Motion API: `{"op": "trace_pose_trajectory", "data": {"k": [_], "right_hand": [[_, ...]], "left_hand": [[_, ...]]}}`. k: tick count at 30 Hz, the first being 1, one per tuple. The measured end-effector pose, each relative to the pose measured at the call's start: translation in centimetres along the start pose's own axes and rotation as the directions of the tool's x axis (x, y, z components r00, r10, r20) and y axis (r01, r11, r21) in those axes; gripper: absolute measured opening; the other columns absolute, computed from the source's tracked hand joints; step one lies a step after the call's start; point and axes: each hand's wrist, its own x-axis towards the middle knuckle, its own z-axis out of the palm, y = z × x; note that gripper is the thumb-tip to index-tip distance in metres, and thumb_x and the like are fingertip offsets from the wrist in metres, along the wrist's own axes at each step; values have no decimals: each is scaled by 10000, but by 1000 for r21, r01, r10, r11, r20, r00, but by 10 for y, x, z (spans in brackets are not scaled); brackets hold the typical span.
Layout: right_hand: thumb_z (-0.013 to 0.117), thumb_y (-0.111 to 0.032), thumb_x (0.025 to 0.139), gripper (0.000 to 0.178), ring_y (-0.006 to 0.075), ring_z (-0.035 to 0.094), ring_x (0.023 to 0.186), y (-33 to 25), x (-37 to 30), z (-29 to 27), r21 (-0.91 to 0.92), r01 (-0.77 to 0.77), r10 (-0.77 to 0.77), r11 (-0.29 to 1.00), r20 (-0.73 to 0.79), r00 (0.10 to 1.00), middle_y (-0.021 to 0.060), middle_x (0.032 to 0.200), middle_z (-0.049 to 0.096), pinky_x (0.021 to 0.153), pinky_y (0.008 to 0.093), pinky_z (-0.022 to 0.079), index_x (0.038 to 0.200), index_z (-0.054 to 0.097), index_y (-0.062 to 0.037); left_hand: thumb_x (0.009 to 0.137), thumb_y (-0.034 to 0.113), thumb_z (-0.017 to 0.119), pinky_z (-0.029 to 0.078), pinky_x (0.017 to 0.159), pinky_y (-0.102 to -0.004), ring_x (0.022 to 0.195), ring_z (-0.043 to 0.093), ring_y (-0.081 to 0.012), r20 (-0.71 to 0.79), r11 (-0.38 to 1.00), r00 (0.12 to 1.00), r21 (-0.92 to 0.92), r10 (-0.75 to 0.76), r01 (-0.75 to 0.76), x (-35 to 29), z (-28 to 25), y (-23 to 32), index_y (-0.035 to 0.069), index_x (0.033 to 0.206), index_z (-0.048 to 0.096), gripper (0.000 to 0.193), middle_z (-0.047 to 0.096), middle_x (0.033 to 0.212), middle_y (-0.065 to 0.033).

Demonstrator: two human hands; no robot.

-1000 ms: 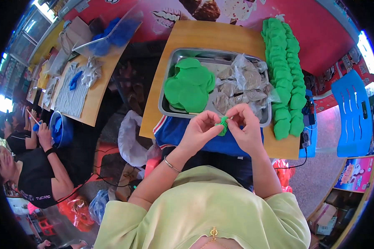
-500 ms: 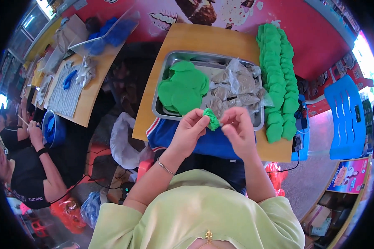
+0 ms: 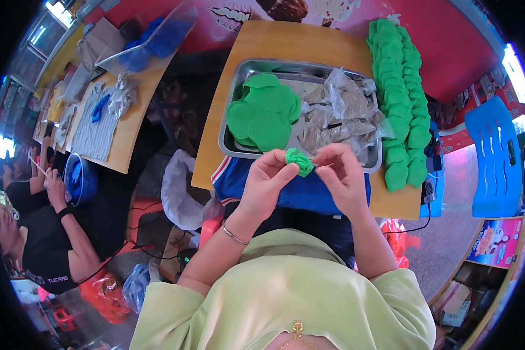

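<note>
My left hand (image 3: 266, 181) pinches a small green rosette (image 3: 298, 162) of folded layers between thumb and fingers, above the front edge of the tray. Close by its right side is my right hand (image 3: 343, 178), with thumb and fingertips drawn together. Whatever those fingertips hold is too small to make out. Beyond the hands lies a metal tray (image 3: 302, 87). Flat green discs (image 3: 265, 114) are piled in its left part, and clear plastic bags of brownish material (image 3: 341, 111) fill its right part.
Two long rows of stacked green pieces (image 3: 394, 93) line the right side of the wooden table (image 3: 297, 41). Blue cloth (image 3: 286, 189) hangs at its front edge. A blue plastic chair (image 3: 493, 157) stands right. At left, another person (image 3: 52, 245) sits near a blue bucket (image 3: 81, 181).
The rosette has turned, so its layered top now faces up more. My right fingers have drawn together closer to it. The whole view has shifted slightly.
</note>
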Motion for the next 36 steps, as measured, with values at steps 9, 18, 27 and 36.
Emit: {"op": "trace_pose_trajectory", "data": {"k": [9,18,27,36], "right_hand": [[668,4,745,122,124,557,686,9,1,-2,-263,180,-145,948,147,978,56,796,574,587,236,441,818,573,-15],[669,9,748,123,111,548,696,13,1,-8,-210,147,-117,967,149,982,52,828,572,601,229,436,813,567,-14],[636,-2,792,106,65,530,707,25,6,-17,33,-41,30,999,282,959,25,846,564,604,209,431,817,536,-24],[631,-14,796,97,58,523,700,25,7,-16,-104,-13,47,994,330,943,7,831,560,617,198,421,814,538,-32]], "left_hand": [[896,117,544,438,724,-248,872,540,-94,45,975,987,-152,-157,162,-4,-8,-7,67,1013,561,128,597,975,-12],[927,171,518,438,712,-219,844,532,-71,52,945,952,-113,-302,306,-4,-3,-6,91,1015,563,127,585,965,0],[919,231,530,428,795,-264,881,542,-97,25,855,949,-428,-313,293,-11,-1,-13,100,1006,577,164,603,972,-2],[910,229,539,406,822,-269,894,537,-95,45,909,958,-306,-283,283,-8,-12,-19,119,979,586,138,599,966,8]]}}
